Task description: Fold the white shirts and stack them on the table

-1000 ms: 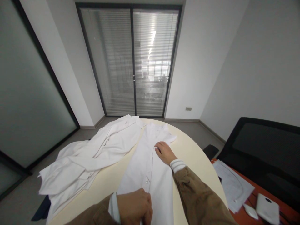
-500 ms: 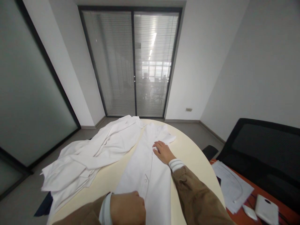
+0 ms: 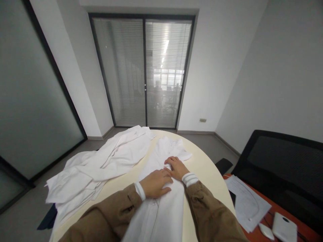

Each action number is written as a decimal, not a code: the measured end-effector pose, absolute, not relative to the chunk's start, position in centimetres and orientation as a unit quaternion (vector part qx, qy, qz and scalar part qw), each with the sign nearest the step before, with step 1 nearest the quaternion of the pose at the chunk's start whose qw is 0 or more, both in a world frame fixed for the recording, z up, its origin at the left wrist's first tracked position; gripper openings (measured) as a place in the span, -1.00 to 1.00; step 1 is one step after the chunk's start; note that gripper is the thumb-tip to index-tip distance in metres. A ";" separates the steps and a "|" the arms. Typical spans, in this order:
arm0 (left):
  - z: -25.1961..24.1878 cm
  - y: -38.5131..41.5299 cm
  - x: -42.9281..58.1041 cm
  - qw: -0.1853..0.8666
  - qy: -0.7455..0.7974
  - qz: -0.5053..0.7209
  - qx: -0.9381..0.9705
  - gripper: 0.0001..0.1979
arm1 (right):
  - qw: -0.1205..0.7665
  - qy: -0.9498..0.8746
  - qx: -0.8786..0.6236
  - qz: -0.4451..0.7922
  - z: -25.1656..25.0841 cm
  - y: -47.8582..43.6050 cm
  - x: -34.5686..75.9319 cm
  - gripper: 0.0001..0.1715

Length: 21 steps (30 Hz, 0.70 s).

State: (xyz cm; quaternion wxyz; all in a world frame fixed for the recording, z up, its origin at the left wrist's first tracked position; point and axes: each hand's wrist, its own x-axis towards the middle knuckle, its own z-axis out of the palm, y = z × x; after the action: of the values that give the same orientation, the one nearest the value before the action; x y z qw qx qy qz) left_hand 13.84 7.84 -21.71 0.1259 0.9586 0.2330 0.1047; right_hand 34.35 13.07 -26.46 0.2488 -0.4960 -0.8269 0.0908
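A white button-front garment, folded into a long strip, lies lengthwise on the round table. My left hand rests on its middle, fingers stretched forward and thumb apart. Just beyond, my right hand lies on the cloth with its fingers spread and slightly bent. The fingertips of my left hand come up against my right thumb, and whether they touch I cannot tell. Neither hand visibly grips the cloth. Left of the strip, a loose heap of white garments spreads over the table and hangs past its edge.
The cream round table has its curved edge on the right. Beside it stand a black mesh chair and a red surface holding papers, a white mouse and a white phone-like device. A blinds-covered glass door is ahead.
My left hand has moved forward from the near end of the garment, its fist opening out onto the cloth beside my right hand. The right hand has hardly moved.
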 end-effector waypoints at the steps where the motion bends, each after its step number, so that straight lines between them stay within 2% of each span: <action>1: -22.4 7.9 13.9 0.119 0.232 0.112 0.959 -0.62 | 0.257 -0.828 -0.488 0.100 -26.5 13.0 34.5 -0.74; 4: -24.3 7.8 13.6 0.108 0.240 0.131 0.956 -0.51 | 0.294 -0.827 -0.462 0.125 -26.8 13.5 35.9 -0.60; 7: -25.2 7.9 13.2 0.110 0.261 0.128 0.951 -0.46 | 0.365 -0.793 -0.482 0.079 -27.4 14.6 39.2 -0.43; 10: -25.3 8.0 13.1 0.114 0.278 0.108 0.948 -0.40 | 0.433 -0.683 -0.589 -0.008 -28.4 15.9 43.7 -0.45; 13: -25.2 8.1 13.2 0.120 0.285 0.092 0.947 -0.36 | 0.408 -0.623 -0.667 -0.026 -29.8 17.1 47.1 -0.50; 17: -25.2 8.3 13.2 0.126 0.284 0.096 0.946 -0.34 | 0.367 -0.657 -0.658 0.009 -30.6 18.6 48.4 -0.61; 21: -25.2 8.5 13.2 0.130 0.286 0.102 0.944 -0.34 | 0.394 -0.690 -0.604 0.064 -30.1 19.6 48.5 -0.58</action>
State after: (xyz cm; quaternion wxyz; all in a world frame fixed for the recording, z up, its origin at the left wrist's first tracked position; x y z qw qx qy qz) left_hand 13.18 8.47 -25.21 0.1300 0.9438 0.2862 0.1022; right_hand 48.46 19.58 -30.12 0.3937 -0.6035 -0.6904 0.0642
